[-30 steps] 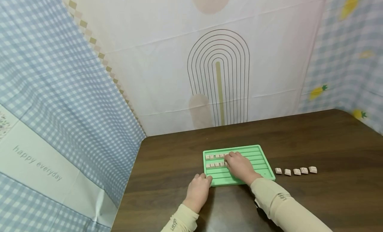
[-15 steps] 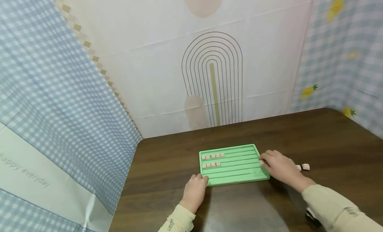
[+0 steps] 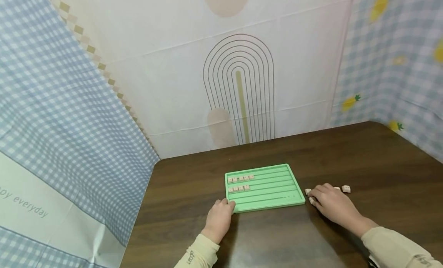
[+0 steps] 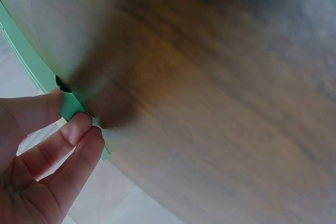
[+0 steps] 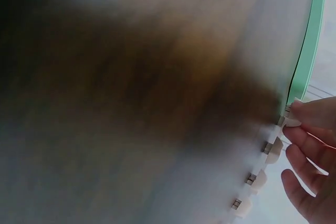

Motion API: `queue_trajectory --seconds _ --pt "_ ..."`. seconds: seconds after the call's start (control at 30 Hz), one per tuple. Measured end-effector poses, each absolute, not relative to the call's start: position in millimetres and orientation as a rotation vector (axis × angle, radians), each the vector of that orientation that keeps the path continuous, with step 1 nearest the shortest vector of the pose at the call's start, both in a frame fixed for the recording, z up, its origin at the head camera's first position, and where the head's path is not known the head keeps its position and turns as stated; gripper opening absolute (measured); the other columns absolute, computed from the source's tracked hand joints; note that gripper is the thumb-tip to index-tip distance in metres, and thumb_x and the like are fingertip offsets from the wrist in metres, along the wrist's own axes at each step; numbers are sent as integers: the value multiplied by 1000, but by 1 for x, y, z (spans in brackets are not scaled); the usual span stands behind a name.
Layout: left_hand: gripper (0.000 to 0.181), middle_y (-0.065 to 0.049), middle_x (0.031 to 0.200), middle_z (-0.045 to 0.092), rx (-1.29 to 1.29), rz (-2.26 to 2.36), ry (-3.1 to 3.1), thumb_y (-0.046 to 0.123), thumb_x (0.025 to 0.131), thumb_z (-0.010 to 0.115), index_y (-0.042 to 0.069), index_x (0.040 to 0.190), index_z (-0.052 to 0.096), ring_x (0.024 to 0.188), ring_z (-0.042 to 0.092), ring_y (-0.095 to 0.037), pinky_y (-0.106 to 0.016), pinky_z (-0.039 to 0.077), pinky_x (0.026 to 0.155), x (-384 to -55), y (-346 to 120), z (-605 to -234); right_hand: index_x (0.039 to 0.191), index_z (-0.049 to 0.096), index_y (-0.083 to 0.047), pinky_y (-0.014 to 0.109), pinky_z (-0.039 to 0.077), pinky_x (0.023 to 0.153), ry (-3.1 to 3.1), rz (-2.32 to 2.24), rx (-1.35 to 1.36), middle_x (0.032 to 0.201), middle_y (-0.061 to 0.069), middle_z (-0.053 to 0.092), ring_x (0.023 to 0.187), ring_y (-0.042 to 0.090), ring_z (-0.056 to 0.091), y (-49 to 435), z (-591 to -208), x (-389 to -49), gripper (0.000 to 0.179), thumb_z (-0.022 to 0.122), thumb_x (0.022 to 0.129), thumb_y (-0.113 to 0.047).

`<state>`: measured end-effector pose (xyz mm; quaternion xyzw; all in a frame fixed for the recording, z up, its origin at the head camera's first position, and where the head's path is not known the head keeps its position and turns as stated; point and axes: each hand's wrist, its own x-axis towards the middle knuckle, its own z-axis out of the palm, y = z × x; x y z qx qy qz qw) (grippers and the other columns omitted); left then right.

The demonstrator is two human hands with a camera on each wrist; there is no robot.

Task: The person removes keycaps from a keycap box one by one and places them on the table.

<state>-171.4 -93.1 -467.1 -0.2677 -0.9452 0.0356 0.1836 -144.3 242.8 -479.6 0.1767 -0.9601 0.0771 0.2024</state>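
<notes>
A green grooved tray (image 3: 273, 191) lies on the dark wooden table, with several pale keycaps (image 3: 241, 188) standing in two of its rows at the left. My left hand (image 3: 219, 218) grips the tray's near left corner; in the left wrist view its thumb and fingers (image 4: 79, 127) close on the green edge. Right of the tray, my right hand (image 3: 332, 204) pinches a pale keycap (image 3: 312, 200) between thumb and finger, low over the table. Another keycap (image 3: 308, 191) lies just beyond its fingertips. The hand partly covers the row of loose keycaps.
A loose keycap (image 3: 346, 188) sits right of my right hand. In the right wrist view, several keycaps (image 5: 273, 150) stand in a line beside the fingers. Fabric curtains (image 3: 297, 68) hang behind and beside the table (image 3: 363, 156).
My right hand has moved right, from the tray's second row to the loose keycaps, with a keycap at its fingertips. My left hand stays on the corner. The head view has shifted slightly.
</notes>
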Motion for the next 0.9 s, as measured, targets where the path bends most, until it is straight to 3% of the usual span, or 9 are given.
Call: queue_trajectory --seconds 0.43,0.7,0.9 --pt "8 -2 70 56 -742 34 -2701 13 80 68 14 77 61 58 46 -16 -22 44 49 -172 -94 -467 95 68 -10 39 50 69 -2745 210 452 91 3 64 84 24 59 238 -467 -142 22 72 76 -19" --pt "7 -1 71 58 -736 60 -2713 12 78 69 15 78 62 60 49 -16 -22 46 51 -173 -97 -464 96 66 -13 30 48 60 -2804 320 475 91 -1 62 82 19 56 211 -453 -165 20 71 77 -16" --pt "7 0 70 58 -756 87 -2682 15 77 70 16 76 63 59 50 -14 -19 46 50 -171 -94 -461 98 66 -13 34 51 65 -2830 409 539 96 0 64 90 22 59 171 -455 -188 20 70 79 -18"
